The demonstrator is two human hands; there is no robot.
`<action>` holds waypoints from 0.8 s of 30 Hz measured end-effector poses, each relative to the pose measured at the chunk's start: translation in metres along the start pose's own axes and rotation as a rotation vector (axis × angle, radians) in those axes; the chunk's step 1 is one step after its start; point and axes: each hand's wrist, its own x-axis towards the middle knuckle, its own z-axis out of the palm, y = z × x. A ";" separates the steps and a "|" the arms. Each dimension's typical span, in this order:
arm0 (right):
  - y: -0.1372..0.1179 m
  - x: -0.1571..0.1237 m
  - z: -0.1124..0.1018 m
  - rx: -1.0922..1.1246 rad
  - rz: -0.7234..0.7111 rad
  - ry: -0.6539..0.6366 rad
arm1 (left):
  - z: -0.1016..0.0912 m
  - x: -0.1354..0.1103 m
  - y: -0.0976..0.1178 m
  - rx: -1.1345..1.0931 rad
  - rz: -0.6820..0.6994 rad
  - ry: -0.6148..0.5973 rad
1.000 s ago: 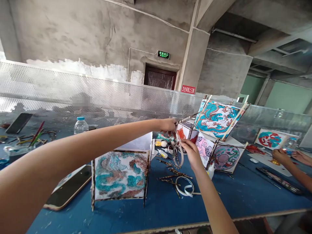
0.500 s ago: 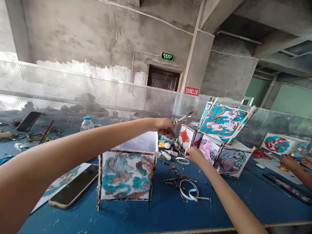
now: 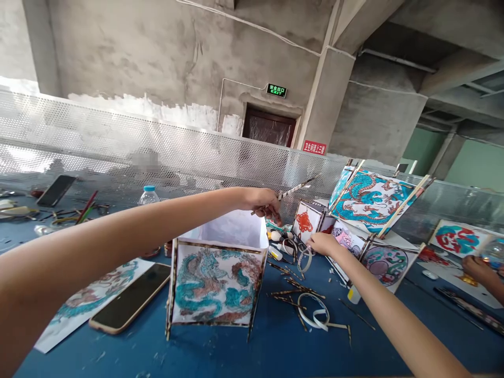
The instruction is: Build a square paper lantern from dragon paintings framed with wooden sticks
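My left hand (image 3: 263, 201) is closed around a thin striped wooden stick (image 3: 296, 189) that points up and to the right, above the blue table (image 3: 244, 352). My right hand (image 3: 323, 243) reaches out to the right of it and pinches a white tape loop (image 3: 304, 259) that hangs just over the table, beside small glue bottles (image 3: 275, 237). In front of my left arm stands a paper lantern box with a teal and brown dragon panel (image 3: 216, 283). Loose sticks (image 3: 293, 289) and another white tape coil (image 3: 313, 316) lie below my right hand.
Painted lantern panels (image 3: 370, 197) lean at the right. A phone (image 3: 129, 299) lies on a dragon sheet at left, a water bottle (image 3: 148, 195) behind it. Pencils and another phone (image 3: 57, 190) sit far left. Another person's hands (image 3: 480, 269) work at the right edge. A perforated metal screen (image 3: 118, 152) backs the table.
My right hand dropped from near the left hand to the table, took the tape loop and lifted it slightly. The left hand kept the stick raised. The view shifted left.
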 end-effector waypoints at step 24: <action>0.012 0.018 -0.014 0.288 -0.152 -0.063 | -0.073 -0.190 -0.108 -0.270 0.261 0.800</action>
